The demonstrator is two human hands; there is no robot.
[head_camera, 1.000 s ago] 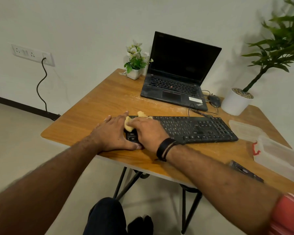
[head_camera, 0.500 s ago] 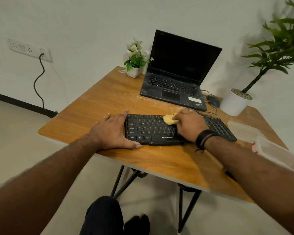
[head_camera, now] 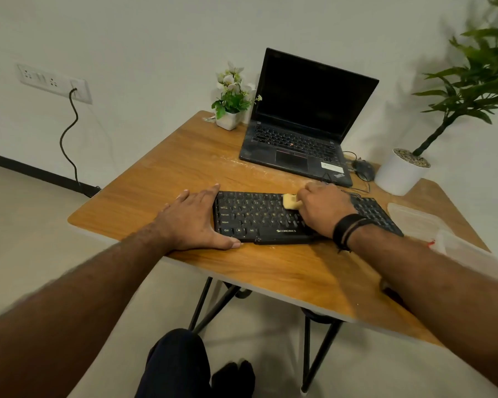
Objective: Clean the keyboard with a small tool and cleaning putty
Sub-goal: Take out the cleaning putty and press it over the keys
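A black keyboard (head_camera: 253, 216) lies across the wooden table (head_camera: 184, 162) near its front edge. My left hand (head_camera: 196, 219) lies flat against the keyboard's left end, fingers straight, thumb along the front edge. My right hand (head_camera: 319, 208) is over the keyboard's middle, its fingers curled round a pale yellow lump of cleaning putty (head_camera: 290, 201) that presses on the upper key rows. My right hand and wrist hide the keys beneath them. No small tool is visible.
An open black laptop (head_camera: 299, 139) stands behind the keyboard, with a mouse (head_camera: 364, 169) and cable to its right. A small flower pot (head_camera: 229, 119) and a large white plant pot (head_camera: 400, 173) sit at the back. Clear plastic containers (head_camera: 420, 222) lie at the right edge.
My right hand slid the putty from the keyboard's left end to its middle, then stayed about there. The left hand kept holding the left end.
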